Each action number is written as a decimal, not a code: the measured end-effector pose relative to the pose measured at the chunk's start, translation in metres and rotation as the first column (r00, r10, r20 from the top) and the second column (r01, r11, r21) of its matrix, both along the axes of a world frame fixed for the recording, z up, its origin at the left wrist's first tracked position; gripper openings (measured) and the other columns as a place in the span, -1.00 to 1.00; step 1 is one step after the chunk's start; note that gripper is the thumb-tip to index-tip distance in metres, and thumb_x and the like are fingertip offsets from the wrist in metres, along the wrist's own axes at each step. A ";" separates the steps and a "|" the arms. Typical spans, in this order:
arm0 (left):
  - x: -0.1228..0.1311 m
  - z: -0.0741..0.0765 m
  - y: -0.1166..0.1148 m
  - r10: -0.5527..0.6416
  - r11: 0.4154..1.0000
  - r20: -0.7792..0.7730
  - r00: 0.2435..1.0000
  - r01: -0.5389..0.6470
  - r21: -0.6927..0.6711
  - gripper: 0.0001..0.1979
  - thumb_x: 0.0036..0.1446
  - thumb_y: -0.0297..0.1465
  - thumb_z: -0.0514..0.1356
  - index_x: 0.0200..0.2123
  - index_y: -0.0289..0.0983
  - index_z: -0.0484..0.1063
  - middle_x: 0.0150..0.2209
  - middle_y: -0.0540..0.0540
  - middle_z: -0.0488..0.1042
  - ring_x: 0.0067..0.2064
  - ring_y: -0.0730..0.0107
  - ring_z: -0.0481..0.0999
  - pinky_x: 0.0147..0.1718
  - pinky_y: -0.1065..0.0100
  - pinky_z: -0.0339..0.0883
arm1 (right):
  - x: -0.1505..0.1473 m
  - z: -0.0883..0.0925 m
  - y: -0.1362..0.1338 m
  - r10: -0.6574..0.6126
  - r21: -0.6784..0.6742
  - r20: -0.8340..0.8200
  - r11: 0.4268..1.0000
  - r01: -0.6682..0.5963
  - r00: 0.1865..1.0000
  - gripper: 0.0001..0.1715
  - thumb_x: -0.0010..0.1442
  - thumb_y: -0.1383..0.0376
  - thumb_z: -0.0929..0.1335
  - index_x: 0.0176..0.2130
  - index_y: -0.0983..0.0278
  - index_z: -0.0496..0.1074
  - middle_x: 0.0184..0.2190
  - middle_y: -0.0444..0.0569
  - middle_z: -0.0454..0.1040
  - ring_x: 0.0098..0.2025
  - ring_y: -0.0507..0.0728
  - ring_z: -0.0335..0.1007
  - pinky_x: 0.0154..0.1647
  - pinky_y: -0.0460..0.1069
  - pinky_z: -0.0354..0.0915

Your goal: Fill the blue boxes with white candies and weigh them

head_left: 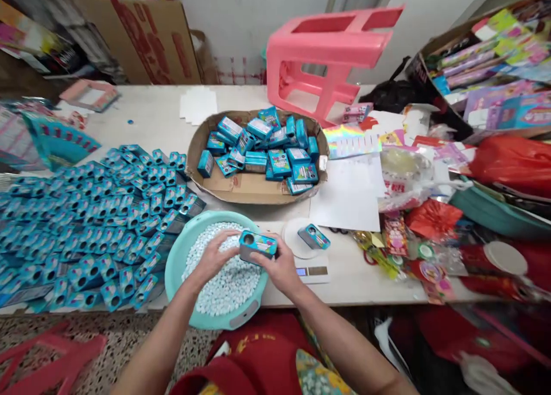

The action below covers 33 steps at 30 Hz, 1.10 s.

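Note:
A small teal box with a round hole in its top is held over a turquoise basin. My right hand is closed around the box's right end, thumb on the near side. At the box's left end is my left hand, its thumb and fingers apart and their tips against or very near the box; whether they touch is unclear. Below both hands, small pale candy-like pieces fill much of the basin. Another teal box rests tilted on a small scale to the right.
Many teal boxes with holes stand packed at the left. Behind the basin, a cut-down cardboard tray holds several jumbled boxes. A pink stool lies on its side at the back. White sheets and wrapped goods cover the right.

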State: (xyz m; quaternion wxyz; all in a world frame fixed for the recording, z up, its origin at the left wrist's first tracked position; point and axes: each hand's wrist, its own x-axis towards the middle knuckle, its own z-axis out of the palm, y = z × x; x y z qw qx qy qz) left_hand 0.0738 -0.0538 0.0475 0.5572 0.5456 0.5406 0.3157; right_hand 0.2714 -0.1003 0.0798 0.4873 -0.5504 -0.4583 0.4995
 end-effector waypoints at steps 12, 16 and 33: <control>0.006 -0.094 -0.041 0.313 0.940 -0.662 0.681 -0.321 0.114 -0.58 0.03 -0.05 0.14 -0.21 -0.27 0.39 -0.19 -0.27 0.41 -0.03 -0.05 0.35 -0.03 0.03 0.15 | -0.021 -0.029 -0.058 0.031 -0.154 0.038 0.988 -0.025 0.999 -0.54 -0.02 0.11 0.47 -0.15 0.23 0.38 -0.28 -0.10 0.46 -0.25 0.09 0.37 -0.20 -0.03 0.35; 0.021 -0.081 -0.032 0.559 0.766 -0.126 0.819 -0.569 -0.298 -0.68 -0.19 -0.17 0.32 -0.47 -0.22 0.30 -0.45 -0.02 0.35 -0.24 0.22 0.40 -0.26 0.31 0.26 | -0.011 -0.027 -0.053 -0.032 -0.070 0.180 0.996 0.045 0.983 -0.60 0.02 0.11 0.44 -0.17 0.24 0.39 -0.26 -0.08 0.44 -0.22 0.11 0.38 -0.17 -0.02 0.34; 0.003 0.029 -0.041 0.666 0.718 0.562 0.491 -0.627 -0.303 -0.78 -0.08 -0.29 0.27 -0.46 -0.28 0.30 -0.50 0.05 0.39 -0.48 0.48 0.44 -0.39 0.39 0.33 | -0.063 -0.018 -0.026 0.187 0.134 0.601 0.935 -0.329 0.777 -0.65 0.00 0.29 0.45 -0.15 0.20 0.43 -0.22 -0.02 0.46 -0.13 0.21 0.35 -0.09 0.11 0.27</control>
